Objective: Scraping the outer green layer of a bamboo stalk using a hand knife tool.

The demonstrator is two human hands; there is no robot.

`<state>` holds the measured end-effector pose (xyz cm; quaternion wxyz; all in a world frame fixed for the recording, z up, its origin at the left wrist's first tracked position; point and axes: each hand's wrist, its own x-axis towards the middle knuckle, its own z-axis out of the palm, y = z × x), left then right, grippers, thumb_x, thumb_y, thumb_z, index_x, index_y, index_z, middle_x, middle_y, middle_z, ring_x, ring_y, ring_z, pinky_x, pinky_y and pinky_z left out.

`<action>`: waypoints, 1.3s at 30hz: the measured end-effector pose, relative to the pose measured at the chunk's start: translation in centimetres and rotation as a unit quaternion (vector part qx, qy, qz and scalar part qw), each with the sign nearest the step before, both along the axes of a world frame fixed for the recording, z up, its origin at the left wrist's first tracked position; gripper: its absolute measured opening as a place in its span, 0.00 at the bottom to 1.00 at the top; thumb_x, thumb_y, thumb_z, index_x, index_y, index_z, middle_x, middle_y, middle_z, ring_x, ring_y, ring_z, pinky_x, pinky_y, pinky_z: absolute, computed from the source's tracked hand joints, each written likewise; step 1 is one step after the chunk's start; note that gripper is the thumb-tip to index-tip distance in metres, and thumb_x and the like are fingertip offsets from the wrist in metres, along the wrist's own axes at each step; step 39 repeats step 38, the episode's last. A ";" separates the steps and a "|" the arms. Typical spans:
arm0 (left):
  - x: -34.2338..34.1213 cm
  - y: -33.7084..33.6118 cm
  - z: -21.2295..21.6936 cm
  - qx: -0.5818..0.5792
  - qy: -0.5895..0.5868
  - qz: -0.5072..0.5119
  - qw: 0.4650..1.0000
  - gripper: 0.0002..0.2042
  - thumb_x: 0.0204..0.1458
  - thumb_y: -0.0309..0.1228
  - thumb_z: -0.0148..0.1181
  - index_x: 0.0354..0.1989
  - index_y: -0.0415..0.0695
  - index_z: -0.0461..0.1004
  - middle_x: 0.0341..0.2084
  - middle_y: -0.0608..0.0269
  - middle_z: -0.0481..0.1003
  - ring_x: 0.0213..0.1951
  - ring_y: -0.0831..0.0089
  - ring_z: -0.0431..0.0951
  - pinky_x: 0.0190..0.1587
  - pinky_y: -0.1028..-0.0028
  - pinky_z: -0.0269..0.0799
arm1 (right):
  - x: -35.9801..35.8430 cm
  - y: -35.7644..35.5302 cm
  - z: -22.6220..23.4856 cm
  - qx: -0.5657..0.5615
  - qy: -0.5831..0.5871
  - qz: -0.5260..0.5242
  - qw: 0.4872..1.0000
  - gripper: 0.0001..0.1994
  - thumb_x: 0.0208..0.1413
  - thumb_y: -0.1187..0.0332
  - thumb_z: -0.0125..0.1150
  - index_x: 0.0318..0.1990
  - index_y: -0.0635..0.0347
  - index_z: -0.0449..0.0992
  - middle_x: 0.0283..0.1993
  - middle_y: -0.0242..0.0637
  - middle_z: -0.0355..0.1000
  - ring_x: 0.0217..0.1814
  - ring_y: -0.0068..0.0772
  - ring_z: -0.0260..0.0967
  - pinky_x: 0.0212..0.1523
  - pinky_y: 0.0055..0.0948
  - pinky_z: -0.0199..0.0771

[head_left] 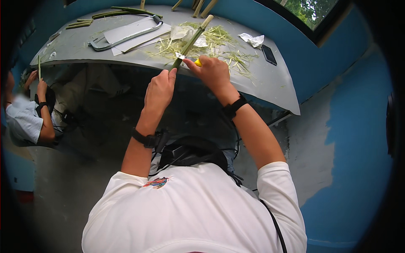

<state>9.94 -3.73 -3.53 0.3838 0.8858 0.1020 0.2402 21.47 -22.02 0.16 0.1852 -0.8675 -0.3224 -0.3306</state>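
A green bamboo stick (194,39) slants up and away over the table's near edge, its far end pale and peeled. My left hand (160,89) is closed round its near end. My right hand (214,74) grips a yellow-handled knife (198,62), mostly hidden by the fingers. Something bright and shiny lies across the stick beside my right thumb, seemingly the blade, though its shape is hard to make out. Behind the stick, thin green bamboo shavings (219,37) are strewn over the tabletop and some crumpled white paper.
On the grey table (270,84) lie a hacksaw (126,39) over white sheets (141,44), a crumpled tissue (252,40) and a black phone (269,55). Bamboo lengths (137,11) rest along the far side. At left another person (31,111) sits holding a thin stick.
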 end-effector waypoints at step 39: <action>-9.0 6.7 -1.5 -0.008 0.110 -0.026 0.994 0.30 0.81 0.55 0.50 0.40 0.38 0.81 0.30 0.46 0.83 0.36 0.57 0.87 0.41 0.55 0.76 | -0.4 1.7 0.5 -0.036 0.050 -0.084 0.995 0.38 0.72 0.25 0.56 0.32 0.56 0.82 0.26 0.50 0.83 0.29 0.59 0.86 0.31 0.54 0.85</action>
